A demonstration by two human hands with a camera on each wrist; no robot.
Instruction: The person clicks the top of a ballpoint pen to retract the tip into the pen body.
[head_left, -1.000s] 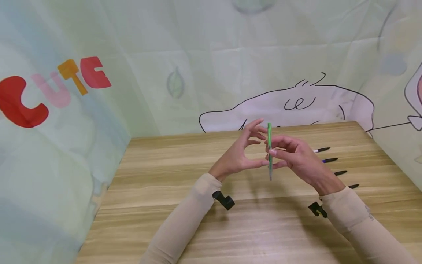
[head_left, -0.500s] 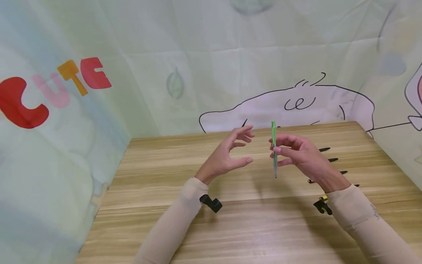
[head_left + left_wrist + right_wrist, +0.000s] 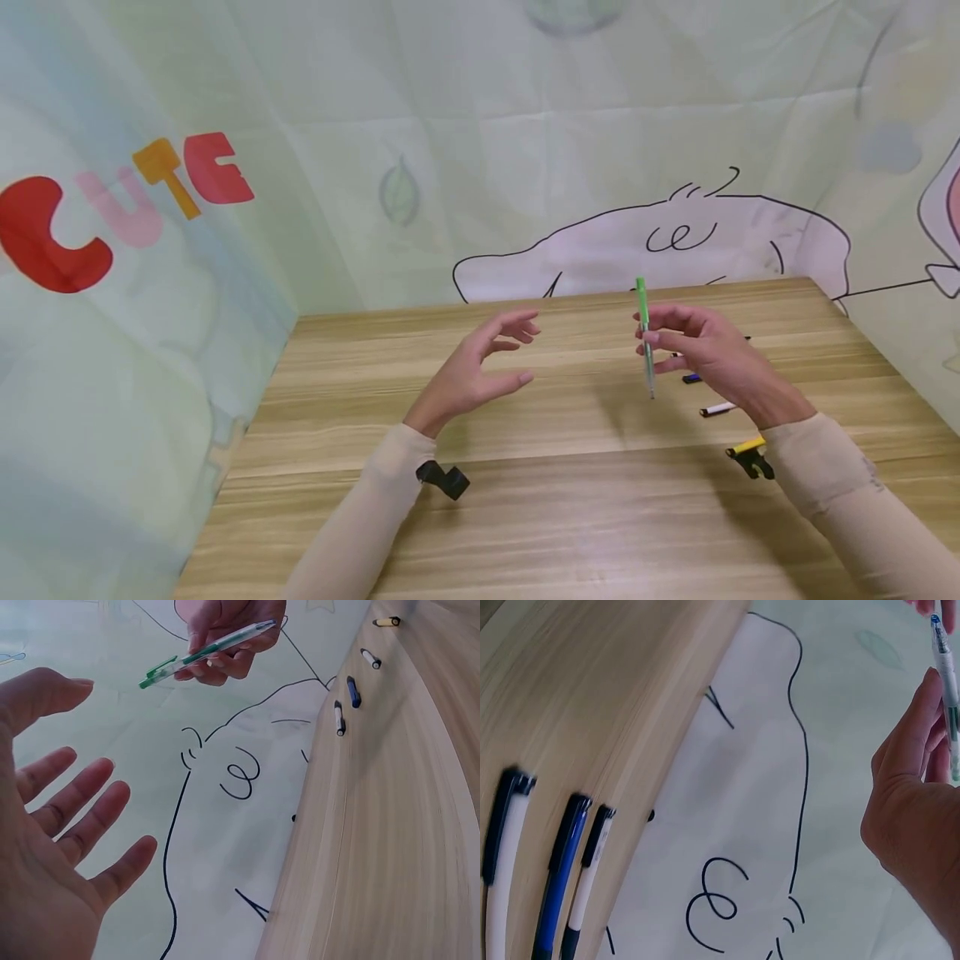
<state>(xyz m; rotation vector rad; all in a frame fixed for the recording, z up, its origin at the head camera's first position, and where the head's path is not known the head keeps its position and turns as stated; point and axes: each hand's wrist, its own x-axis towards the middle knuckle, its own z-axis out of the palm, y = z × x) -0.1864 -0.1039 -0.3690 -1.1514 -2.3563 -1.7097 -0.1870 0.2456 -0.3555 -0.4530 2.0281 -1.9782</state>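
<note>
Between its thumb and fingertips, my right hand (image 3: 712, 354) pinches a green click pen (image 3: 642, 302), held nearly upright above the table with the green end up and the point down. The pen (image 3: 160, 673) has a clear barrel with a green refill, as the left wrist view shows. My left hand (image 3: 468, 371) hovers to the left over the table, fingers spread and slightly bent, with nothing in it. A wide gap separates it from the pen. In the right wrist view the pen (image 3: 945, 671) stands at the right edge, partly behind the thumb.
Several pens lie in a row on the wooden table (image 3: 570, 517) under my right forearm: yellow (image 3: 748, 446), white (image 3: 717, 409), blue (image 3: 692, 378) and another white one (image 3: 340, 718). My right arm partly covers them. A printed cloth (image 3: 337, 167) hangs behind the table.
My left hand has drawn away from the pen, to the left and slightly down. My right hand has shifted right with the green pen, uncovering more of the pens' near ends.
</note>
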